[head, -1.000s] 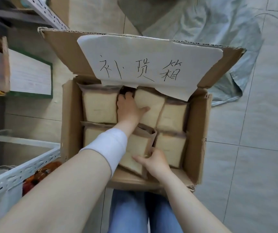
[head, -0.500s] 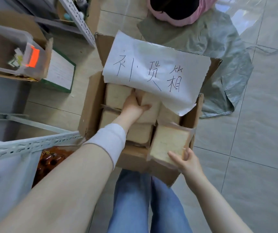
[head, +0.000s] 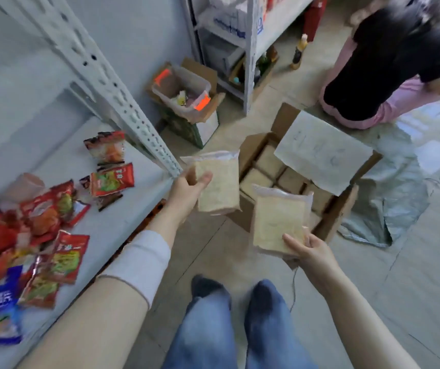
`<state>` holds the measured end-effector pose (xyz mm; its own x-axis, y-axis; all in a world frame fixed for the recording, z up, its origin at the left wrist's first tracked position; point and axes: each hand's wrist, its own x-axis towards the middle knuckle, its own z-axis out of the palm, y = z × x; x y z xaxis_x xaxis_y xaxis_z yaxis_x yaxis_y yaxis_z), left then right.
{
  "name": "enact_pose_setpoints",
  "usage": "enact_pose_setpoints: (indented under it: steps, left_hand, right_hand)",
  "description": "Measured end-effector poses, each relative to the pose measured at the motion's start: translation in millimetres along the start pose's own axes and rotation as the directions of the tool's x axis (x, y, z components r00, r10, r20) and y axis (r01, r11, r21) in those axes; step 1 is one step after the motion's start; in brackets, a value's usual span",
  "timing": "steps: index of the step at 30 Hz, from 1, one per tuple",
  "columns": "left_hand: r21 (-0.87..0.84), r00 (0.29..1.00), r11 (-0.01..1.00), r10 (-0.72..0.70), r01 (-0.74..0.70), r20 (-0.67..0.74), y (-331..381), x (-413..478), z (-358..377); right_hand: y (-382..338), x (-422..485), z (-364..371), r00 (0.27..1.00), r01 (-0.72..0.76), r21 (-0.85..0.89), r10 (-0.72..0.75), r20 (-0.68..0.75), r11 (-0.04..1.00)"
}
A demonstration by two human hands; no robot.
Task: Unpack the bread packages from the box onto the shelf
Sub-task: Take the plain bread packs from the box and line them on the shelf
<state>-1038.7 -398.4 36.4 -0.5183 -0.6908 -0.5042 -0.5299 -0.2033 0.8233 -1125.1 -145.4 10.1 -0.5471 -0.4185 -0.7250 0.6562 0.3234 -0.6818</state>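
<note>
Since half a second ago, your left hand (head: 186, 190) has come out of the cardboard box (head: 250, 149), where it lay among the packs. It now grips a bread package (head: 221, 185), thumb across the face and fingers curled behind. Your right hand (head: 309, 251) was then lifting a pack at the box's near wall. It now holds a second bread package (head: 277, 219) by its lower edge, thumb on the front. Both are lifted out of the box and held in the air beside the shelf (head: 107, 222) at your left; neither touches it. The view has swung to take in that shelf.

Each package is a flat, near-square slab of pale bread in clear glossy film, with a crimped top seam. The remaining packs (head: 256, 179) stand in rows in the brown corrugated box, partly under a creased white paper sheet (head: 322, 161). The shelf is pale grey, with a perforated upright (head: 101, 78). Glossy red snack packets (head: 64, 259) lie scattered on it.
</note>
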Motion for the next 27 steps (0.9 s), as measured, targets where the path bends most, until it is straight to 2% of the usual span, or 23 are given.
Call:
enact_pose_setpoints:
  steps: [3,6,8,14,21,24,27]
  left_hand:
    - [-0.02,0.969,0.985,0.166,-0.173,-0.183,40,-43,-99]
    - [-0.053,0.875,0.932,0.317,-0.36,-0.365,61,-86,-208]
    - [-0.083,0.814,0.895,0.357,-0.439,-0.458,66,-108,-277]
    - [-0.117,0.682,0.823,0.371,-0.556,-0.63,61,-133,-433]
    - [-0.091,0.554,0.823,0.292,-0.561,-0.78,42,-91,-564]
    - [-0.066,0.521,0.844,0.265,-0.532,-0.811,37,-53,-615]
    - [-0.121,0.49,0.833,0.194,-0.539,-0.85,34,-11,-660]
  right_hand:
    - [-39,-43,68,0.981,0.118,-0.091,-0.102,0.167,0.989]
    - [-67,-80,147,0.933,0.203,-0.112,-0.157,0.322,0.973]
    - [-80,-97,205,0.895,0.275,-0.118,-0.209,0.395,0.954]
    - [-109,-125,380,0.766,0.492,-0.147,-0.346,0.541,0.858]
    - [-142,-108,552,0.659,0.568,-0.151,-0.336,0.673,0.809]
    - [-155,-82,625,0.629,0.576,-0.143,-0.325,0.707,0.805]
    - [-165,-54,703,0.605,0.61,-0.123,-0.361,0.709,0.783]
